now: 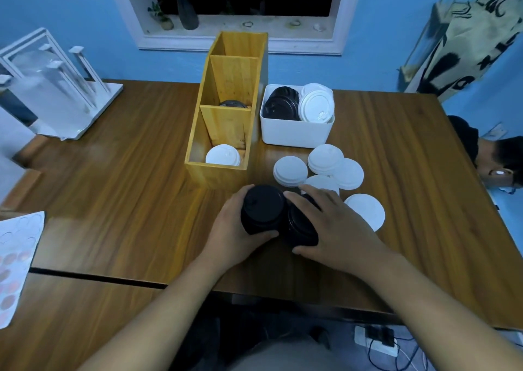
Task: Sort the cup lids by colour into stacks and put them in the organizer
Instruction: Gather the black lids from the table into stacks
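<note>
My left hand (230,229) grips a tall stack of black lids (263,208) on the wooden table, just in front of the organizer. My right hand (332,225) covers a second, lower stack of black lids (300,226) touching the first. The yellow wooden organizer (226,169) has three compartments: white lids (223,154) lie in the nearest one, dark lids (232,104) in the middle one, and the far one's floor is hidden. Several loose white lids (325,159) lie on the table right of the organizer.
A white bin (294,133) behind the loose lids holds black lids (281,103) and white lids (315,103). A white rack (56,87) stands at the far left. A printed sheet (17,257) lies at the left edge. A person's head (498,155) shows at right.
</note>
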`<state>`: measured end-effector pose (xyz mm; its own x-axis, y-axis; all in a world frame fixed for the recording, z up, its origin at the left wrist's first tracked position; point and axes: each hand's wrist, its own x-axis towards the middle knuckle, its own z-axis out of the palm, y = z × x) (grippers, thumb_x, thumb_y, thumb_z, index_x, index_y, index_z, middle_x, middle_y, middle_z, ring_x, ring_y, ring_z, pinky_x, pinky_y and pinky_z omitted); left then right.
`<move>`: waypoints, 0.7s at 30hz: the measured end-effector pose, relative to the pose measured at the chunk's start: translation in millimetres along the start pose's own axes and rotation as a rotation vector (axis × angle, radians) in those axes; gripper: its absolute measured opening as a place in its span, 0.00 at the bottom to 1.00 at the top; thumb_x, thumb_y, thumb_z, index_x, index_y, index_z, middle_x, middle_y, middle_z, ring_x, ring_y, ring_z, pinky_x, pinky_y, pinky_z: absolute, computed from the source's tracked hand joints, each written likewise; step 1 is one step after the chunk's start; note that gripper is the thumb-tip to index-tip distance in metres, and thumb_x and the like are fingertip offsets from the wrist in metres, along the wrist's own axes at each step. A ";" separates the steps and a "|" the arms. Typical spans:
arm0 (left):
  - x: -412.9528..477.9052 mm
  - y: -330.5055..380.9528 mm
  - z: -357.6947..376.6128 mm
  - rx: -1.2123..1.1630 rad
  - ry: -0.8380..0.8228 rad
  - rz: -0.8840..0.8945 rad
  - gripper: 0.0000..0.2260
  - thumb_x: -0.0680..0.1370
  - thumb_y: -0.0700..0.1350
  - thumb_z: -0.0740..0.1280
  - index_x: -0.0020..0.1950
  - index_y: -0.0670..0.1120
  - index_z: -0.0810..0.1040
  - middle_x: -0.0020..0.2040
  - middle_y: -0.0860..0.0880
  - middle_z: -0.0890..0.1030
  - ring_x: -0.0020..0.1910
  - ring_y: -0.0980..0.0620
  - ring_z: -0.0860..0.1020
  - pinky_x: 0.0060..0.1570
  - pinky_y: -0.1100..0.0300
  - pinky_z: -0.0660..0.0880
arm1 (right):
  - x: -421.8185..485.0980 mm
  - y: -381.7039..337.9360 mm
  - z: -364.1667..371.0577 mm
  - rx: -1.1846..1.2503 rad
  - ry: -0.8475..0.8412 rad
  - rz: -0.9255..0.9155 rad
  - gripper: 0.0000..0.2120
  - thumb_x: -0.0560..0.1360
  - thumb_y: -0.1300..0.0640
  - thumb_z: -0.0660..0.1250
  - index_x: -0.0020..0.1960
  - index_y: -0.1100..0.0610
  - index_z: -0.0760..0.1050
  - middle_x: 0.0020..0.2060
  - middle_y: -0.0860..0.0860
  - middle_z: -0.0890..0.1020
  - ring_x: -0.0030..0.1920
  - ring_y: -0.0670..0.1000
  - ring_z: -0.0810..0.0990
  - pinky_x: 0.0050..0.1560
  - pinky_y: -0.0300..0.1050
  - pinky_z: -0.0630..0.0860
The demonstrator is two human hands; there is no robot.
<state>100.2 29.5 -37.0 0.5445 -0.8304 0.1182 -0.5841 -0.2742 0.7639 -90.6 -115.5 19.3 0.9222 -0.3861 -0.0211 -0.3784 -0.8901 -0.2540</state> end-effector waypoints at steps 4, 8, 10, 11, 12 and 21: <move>0.2 -1.9 -1.6 -0.019 -0.026 0.006 0.45 0.64 0.56 0.84 0.76 0.57 0.66 0.69 0.58 0.75 0.69 0.58 0.73 0.68 0.51 0.74 | -0.6 0.7 10.9 0.000 0.027 0.037 0.47 0.70 0.36 0.72 0.78 0.39 0.46 0.77 0.45 0.53 0.74 0.53 0.59 0.63 0.53 0.77; -0.1 -0.2 -3.9 -0.017 -0.053 0.023 0.42 0.64 0.57 0.83 0.73 0.58 0.67 0.66 0.60 0.77 0.67 0.58 0.75 0.65 0.51 0.76 | -2.4 4.6 14.5 0.018 0.038 0.022 0.48 0.69 0.40 0.74 0.78 0.38 0.47 0.76 0.46 0.53 0.71 0.53 0.63 0.63 0.51 0.77; -1.2 2.8 -4.6 -0.005 -0.055 0.034 0.39 0.64 0.56 0.83 0.69 0.63 0.66 0.64 0.64 0.76 0.66 0.61 0.74 0.65 0.55 0.75 | -4.5 8.9 14.6 0.048 0.052 0.029 0.47 0.68 0.41 0.75 0.78 0.38 0.51 0.76 0.45 0.55 0.71 0.51 0.64 0.64 0.48 0.74; -1.8 3.5 -5.0 0.005 -0.057 0.036 0.40 0.64 0.56 0.83 0.70 0.65 0.65 0.64 0.67 0.75 0.65 0.63 0.73 0.66 0.56 0.75 | -6.2 11.8 12.5 0.095 0.075 0.048 0.47 0.67 0.42 0.76 0.78 0.38 0.53 0.75 0.44 0.56 0.70 0.50 0.64 0.65 0.46 0.73; -2.6 4.2 -5.4 0.008 -0.061 0.037 0.41 0.64 0.56 0.83 0.70 0.66 0.63 0.63 0.69 0.73 0.65 0.63 0.73 0.66 0.57 0.74 | -8.1 15.2 8.3 0.166 0.113 0.076 0.47 0.66 0.43 0.78 0.78 0.38 0.56 0.74 0.43 0.58 0.70 0.49 0.65 0.66 0.45 0.72; -2.0 6.4 -1.9 -0.011 -0.100 0.053 0.44 0.64 0.62 0.82 0.75 0.58 0.66 0.66 0.62 0.77 0.64 0.60 0.75 0.65 0.51 0.76 | 26.2 -20.3 -49.1 0.387 0.213 -0.048 0.48 0.64 0.47 0.81 0.77 0.39 0.60 0.71 0.41 0.63 0.71 0.39 0.63 0.65 0.33 0.65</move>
<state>96.6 30.3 -31.2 0.4497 -0.8881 0.0953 -0.6037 -0.2236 0.7652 -62.7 -119.4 71.5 0.8859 -0.4237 0.1890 -0.2404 -0.7677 -0.5940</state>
